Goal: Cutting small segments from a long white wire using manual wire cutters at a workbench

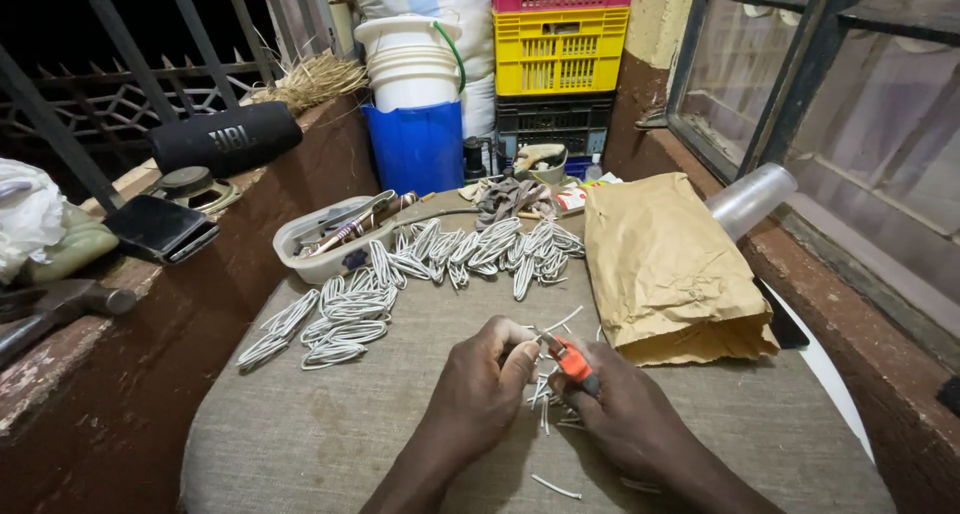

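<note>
Right now both hands meet near the front edge of the worktop [300, 444], which is round and covered with grey cloth. The right hand [625, 409] is closed around a small cutter with orange handles [572, 362]. The left hand [480, 389] pinches a short piece of white wire [560, 321] right at the tip of the cutter. The left fingers [520, 357] sit very close to the cutting end, so I think a squeeze could nip a fingertip if the wire slips.

Small cut bits of wire [548, 394] lie under and between the hands, and one loose bit [555, 488] lies close to the front edge. It could roll off and get lost. A bit could also fly up when it is snipped, because nothing is holding its free end.

Many folded wire bundles [340, 319] lie in rows from the left edge toward the middle and the back of the worktop. They are well apart from the hands, but some near the left edge could slide off if the cloth is pulled.

A brown paper bag [665, 269] lies along the right edge, just beside the right hand. An elbow bump could push it over the side. A white tub of tools [325, 242] sits at the back left, and part of it seems to hang past the edge, so a knock could tip it.
</note>
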